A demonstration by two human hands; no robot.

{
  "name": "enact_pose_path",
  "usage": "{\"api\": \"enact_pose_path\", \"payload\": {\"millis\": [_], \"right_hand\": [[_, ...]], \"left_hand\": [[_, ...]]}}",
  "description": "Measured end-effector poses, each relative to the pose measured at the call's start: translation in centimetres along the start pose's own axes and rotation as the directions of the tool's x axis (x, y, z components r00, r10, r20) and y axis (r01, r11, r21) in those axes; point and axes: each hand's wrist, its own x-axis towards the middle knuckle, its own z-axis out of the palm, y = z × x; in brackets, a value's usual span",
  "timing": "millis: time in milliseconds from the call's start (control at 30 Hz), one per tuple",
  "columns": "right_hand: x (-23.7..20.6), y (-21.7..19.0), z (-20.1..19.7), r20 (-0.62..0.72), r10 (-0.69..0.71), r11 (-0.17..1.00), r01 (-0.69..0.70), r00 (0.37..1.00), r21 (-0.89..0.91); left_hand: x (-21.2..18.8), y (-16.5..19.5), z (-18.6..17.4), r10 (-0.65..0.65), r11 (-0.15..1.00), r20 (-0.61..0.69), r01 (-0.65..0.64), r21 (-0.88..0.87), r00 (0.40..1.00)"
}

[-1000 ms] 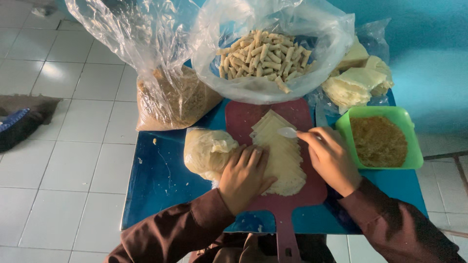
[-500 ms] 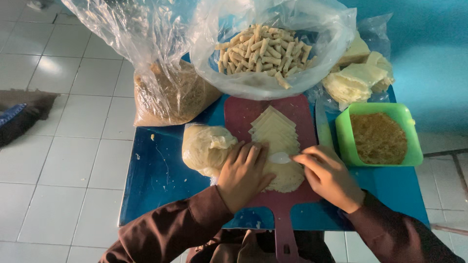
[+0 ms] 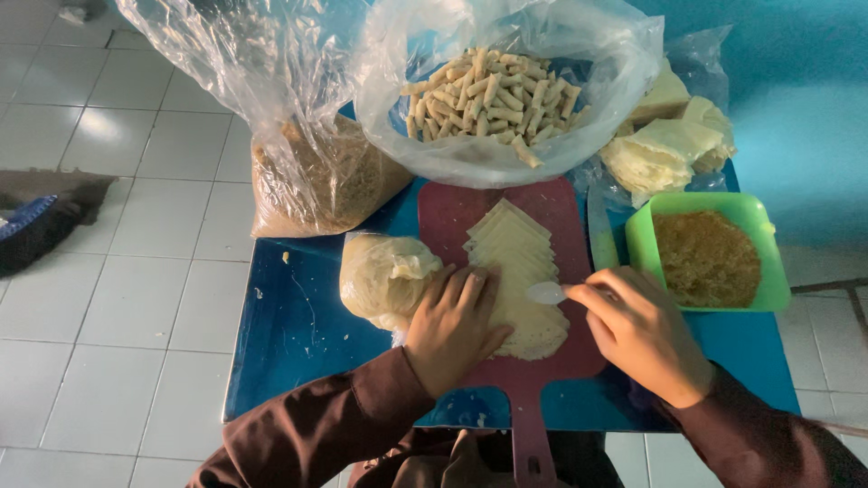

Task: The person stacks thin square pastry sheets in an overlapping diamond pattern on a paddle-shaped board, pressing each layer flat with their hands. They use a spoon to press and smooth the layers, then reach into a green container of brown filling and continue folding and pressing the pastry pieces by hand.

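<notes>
the left hand (image 3: 457, 325) lies flat, fingers together, on the stack of pale wrapper sheets (image 3: 520, 271) fanned across the red cutting board (image 3: 452, 212). the right hand (image 3: 644, 333) pinches a small white spoon (image 3: 547, 292) over the sheets, beside the green bowl (image 3: 759, 235) of filling.

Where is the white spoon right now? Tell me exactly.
In the head view, the white spoon is in the right hand, its bowl over the right edge of the wrapper stack, just left of the green bowl.
</notes>
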Motion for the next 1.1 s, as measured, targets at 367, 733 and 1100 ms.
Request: {"api": "enact_pose_path", "payload": {"millis": [367, 733, 1100], "right_hand": [[-0.4, 0.4, -1.3, 0.102, 0.092, 0.995, -0.088, 0.991, -0.043], [2.6, 3.4, -2.9, -0.313, 0.027, 0.991, -0.066, 0.949, -0.113], [-3.9, 10.1, -5.0, -0.079, 0.303, 0.831, -0.304, 0.95, -0.466]], "left_hand": [[-0.1, 0.0, 0.3, -0.006, 1.0, -0.014, 0.006, -0.005, 1.0], [-0.1, -0.2, 0.6, -0.002, 0.999, -0.078, -0.001, -0.04, 0.997], [-3.0, 1.3, -1.5, -0.025, 0.996, -0.075, 0.031, 0.084, 0.997]]}}
